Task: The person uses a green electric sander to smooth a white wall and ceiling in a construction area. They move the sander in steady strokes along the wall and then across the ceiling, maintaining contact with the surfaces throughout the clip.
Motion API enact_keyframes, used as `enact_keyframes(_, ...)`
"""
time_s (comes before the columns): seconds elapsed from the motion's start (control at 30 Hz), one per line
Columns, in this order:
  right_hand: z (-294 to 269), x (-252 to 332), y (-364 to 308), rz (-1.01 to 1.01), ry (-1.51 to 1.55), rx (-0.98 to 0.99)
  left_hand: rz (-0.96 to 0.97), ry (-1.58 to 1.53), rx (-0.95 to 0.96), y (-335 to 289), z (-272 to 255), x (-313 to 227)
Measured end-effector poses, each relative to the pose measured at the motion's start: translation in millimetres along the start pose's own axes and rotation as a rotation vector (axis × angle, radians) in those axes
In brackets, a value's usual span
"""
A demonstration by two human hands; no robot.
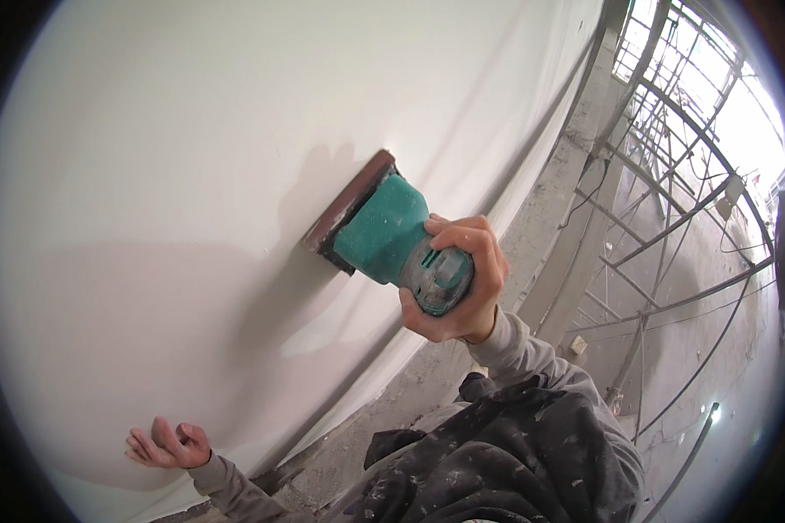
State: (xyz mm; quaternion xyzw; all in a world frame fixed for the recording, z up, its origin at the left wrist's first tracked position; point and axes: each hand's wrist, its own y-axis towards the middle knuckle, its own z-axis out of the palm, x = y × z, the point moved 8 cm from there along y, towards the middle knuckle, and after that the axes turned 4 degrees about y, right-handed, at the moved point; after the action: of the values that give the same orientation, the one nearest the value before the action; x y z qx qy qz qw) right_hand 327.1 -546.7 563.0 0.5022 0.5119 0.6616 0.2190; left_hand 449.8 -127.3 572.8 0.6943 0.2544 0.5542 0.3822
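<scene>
My right hand [473, 277] is wrapped round the grey and green rear body of a teal electric sander [384, 228]. The sander's flat pad, faced with a reddish-brown sheet [349, 199], is turned toward the white wall [166, 131]; its upper end looks close against the surface, though I cannot tell whether the whole pad touches. Low on the left, my left hand [167, 444] is held in front of the wall with its fingers apart and loosely curled, and nothing in it.
A metal frame of crossed bars [663, 218] stands at the right, before a bright barred window [706, 61]. A lit lamp on a pole [713, 411] is at the lower right. White sheeting [358, 410] runs along the wall's lower edge, beside a dusty concrete floor [532, 235].
</scene>
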Motion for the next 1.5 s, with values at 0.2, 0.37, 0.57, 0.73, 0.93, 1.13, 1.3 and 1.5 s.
enact_keyframes(0.2, 13, -14, -72, 0.194, 0.063, -0.102, 0.020, -0.030, -0.015, -1, 2, -5)
enact_keyframes(0.37, 35, -36, -171, 0.481, 0.145, -0.188, 0.100, 0.023, -0.042, 13, -10, 1)
enact_keyframes(0.57, 72, -36, -290, 0.729, 0.226, -0.287, 0.234, 0.005, 0.051, 16, 7, -9)
enact_keyframes(0.73, 105, -25, -380, 0.941, 0.334, -0.308, 0.345, 0.101, 0.066, 25, 8, -23)
enact_keyframes(0.93, 136, -2, -442, 1.148, 0.396, -0.380, 0.138, 0.382, 0.177, 33, 28, -25)
enact_keyframes(1.13, 140, -26, -453, 1.355, 0.435, -0.441, 0.259, 0.270, 0.115, 83, 31, -31)
enact_keyframes(1.3, 122, -81, -485, 1.445, 0.417, -0.521, 0.234, 0.264, 0.085, 61, 41, -36)
enact_keyframes(1.5, 84, -146, -464, 1.376, 0.350, -0.577, 0.234, 0.261, 0.087, 64, 38, -21)
